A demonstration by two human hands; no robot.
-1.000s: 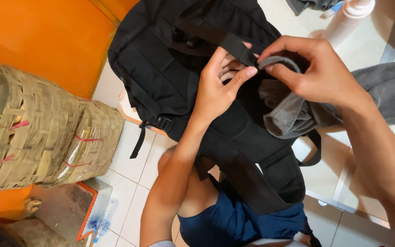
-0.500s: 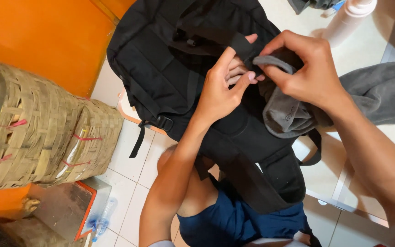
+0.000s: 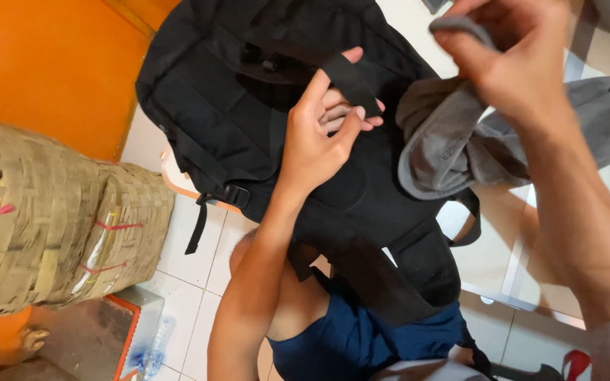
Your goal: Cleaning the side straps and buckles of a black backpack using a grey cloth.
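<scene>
A black backpack (image 3: 234, 92) hangs upright in the middle of the view. My left hand (image 3: 315, 137) grips its top carry strap (image 3: 353, 86), fingers curled around the webbing. My right hand (image 3: 524, 56) is raised at the upper right and pinches one edge of a grey garment (image 3: 446, 152). The garment droops from my fingers against the backpack's right side and trails off to the right over the glass tabletop.
Woven straw baskets (image 3: 37, 219) stand at the left against an orange wall (image 3: 44, 63). A glass-topped table (image 3: 503, 264) lies under the garment at right. White floor tiles (image 3: 192, 247), a plastic bottle (image 3: 153, 346) and my blue shorts (image 3: 361, 339) are below.
My right hand has risen toward the top right, pulling the grey garment's edge up and away from the strap. My left hand keeps its hold on the backpack strap.
</scene>
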